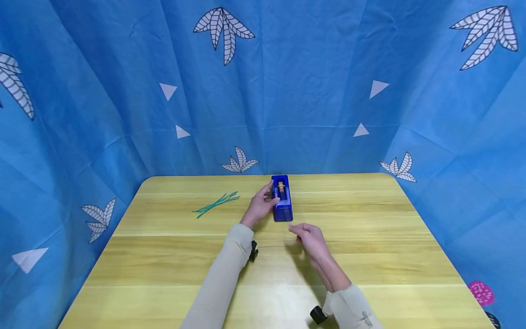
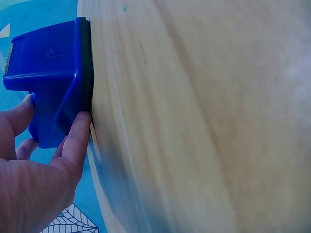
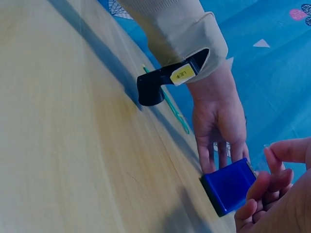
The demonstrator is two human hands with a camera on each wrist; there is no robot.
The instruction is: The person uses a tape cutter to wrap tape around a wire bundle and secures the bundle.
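Note:
A blue tape dispenser [image 1: 282, 213] stands near the table's far edge, with a small orange-cored tape roll [image 1: 281, 187] inside. My left hand [image 1: 260, 204] grips its left side, thumb and fingers around the body. In the left wrist view, the dispenser [image 2: 48, 58] shows a toothed cutter at one end and a dark base against the tabletop. Just in front of its near end is my right hand [image 1: 311, 238], thumb and forefinger pinched together. The right wrist view shows a faint piece of clear tape [image 3: 261, 161] at those fingertips, close to the cutter.
Several thin green strips [image 1: 216, 205] lie loosely bunched on the wooden table [image 1: 164, 260], left of the dispenser. A blue curtain [image 1: 304, 91] with leaf prints hangs right behind the table and along both sides.

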